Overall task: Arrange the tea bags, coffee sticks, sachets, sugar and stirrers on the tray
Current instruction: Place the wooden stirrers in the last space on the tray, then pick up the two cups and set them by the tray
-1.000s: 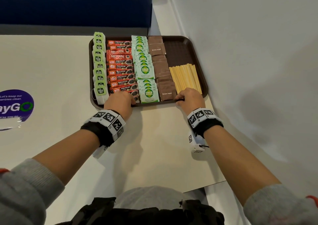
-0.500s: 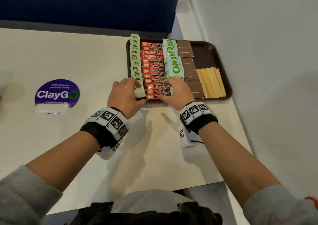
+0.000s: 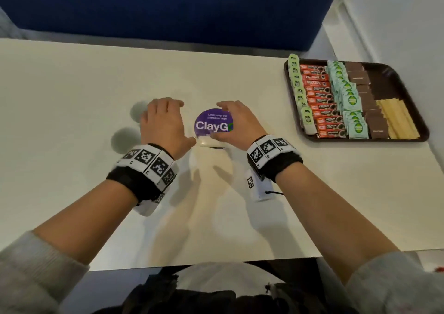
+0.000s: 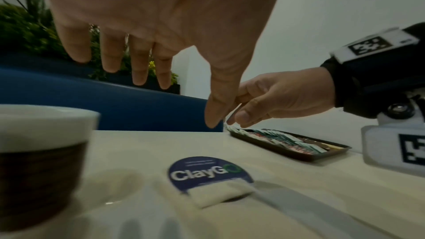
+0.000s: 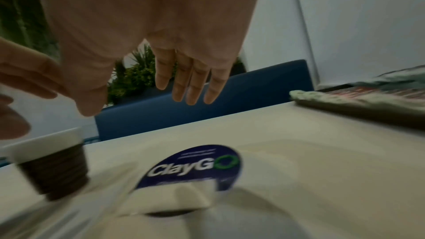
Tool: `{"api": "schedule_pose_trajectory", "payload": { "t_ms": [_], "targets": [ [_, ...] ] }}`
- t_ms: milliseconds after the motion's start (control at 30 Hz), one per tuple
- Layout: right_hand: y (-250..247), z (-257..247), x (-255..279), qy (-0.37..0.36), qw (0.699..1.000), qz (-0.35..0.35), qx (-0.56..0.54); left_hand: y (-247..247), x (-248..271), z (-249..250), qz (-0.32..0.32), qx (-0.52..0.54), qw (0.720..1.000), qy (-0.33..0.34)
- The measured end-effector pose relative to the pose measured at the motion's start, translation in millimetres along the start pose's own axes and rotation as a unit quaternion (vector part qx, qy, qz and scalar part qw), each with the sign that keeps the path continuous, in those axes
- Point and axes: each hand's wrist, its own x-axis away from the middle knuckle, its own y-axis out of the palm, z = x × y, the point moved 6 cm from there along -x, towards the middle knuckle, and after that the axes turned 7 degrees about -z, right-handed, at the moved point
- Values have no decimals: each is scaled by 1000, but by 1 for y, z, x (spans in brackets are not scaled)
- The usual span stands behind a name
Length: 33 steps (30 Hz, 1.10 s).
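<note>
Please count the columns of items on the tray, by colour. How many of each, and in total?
Light green tea bags: 1
Red coffee sticks: 1
Mint sachets: 1
Brown sugar packets: 1
Pale wooden stirrers: 1
Total: 5 columns

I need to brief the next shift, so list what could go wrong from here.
1. The white sachet lies on the table by the ClayGo sticker, not on the tray; it may get left out.
2. A cup stands close beside the left hand; reaching for the sachet could knock it.
3. The green tea bags lean along the tray's left rim and might slip off if it is nudged.
</note>
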Motion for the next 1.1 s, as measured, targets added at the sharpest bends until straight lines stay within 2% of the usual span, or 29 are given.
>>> {"api": "schedule_pose_trajectory", "payload": {
  "t_ms": [133,267,367,567,667,867,1100],
  "targets": [
    [38,-48,-23,-18,998,-57,-33,-6,2,-54,0,2,998,-60],
    [61,-77,-56,-9,996,-80,-49,1,4,-83,-82,35,990,-110],
    [75,-89,-76,0,994,-94,-47,6,0,-95,-100,82,987,-98],
    [89,-98,-103,-5,993,-116,-12,11,-13,-110,-73,142,983,-93],
    [89,-96,-109,-7,994,-105,5,13,-16,-112,-72,159,979,-102],
    [72,-78,-108,9,999,-40,-35,14,-27,-105,-94,144,980,-101],
    [16,-26,-82,58,995,47,-69,14,-47,-63,-70,184,979,-46]
  ]
}}
